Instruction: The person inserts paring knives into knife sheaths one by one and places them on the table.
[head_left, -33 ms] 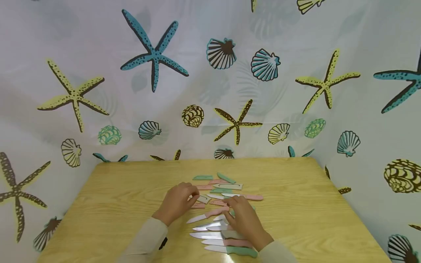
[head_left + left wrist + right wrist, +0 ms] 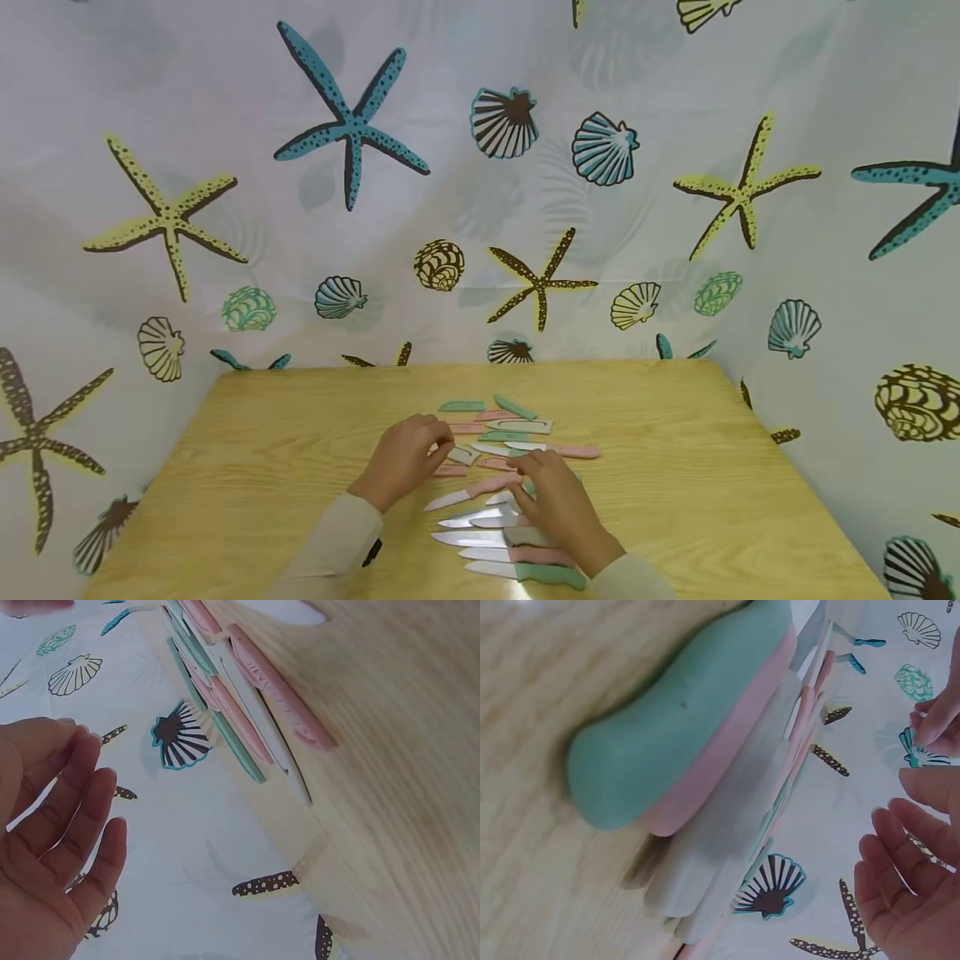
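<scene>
Ceramic-looking knives and blade sheaths lie in a column on the wooden table. My left hand [image 2: 405, 461], fingers loosely bent, hovers at the left of a white sheath [image 2: 463, 455] and a pink sheath [image 2: 450, 471]. In the left wrist view its fingers hold nothing. Over the knife handles is my right hand [image 2: 564, 504], with relaxed, slightly bent fingers and nothing in them in the right wrist view. Near its thumb lies a pink-handled knife [image 2: 495, 483]. Closest to me lies a green-handled knife [image 2: 551, 575], blade pointing left. The right hand hides several handles.
Farther back lie a green sheath [image 2: 461, 406], a long white sheath [image 2: 517, 426] and another pink-handled knife [image 2: 577, 452]. The wooden table [image 2: 262, 442] extends to both sides. A white cloth with starfish and shells [image 2: 450, 192] hangs behind and beside it.
</scene>
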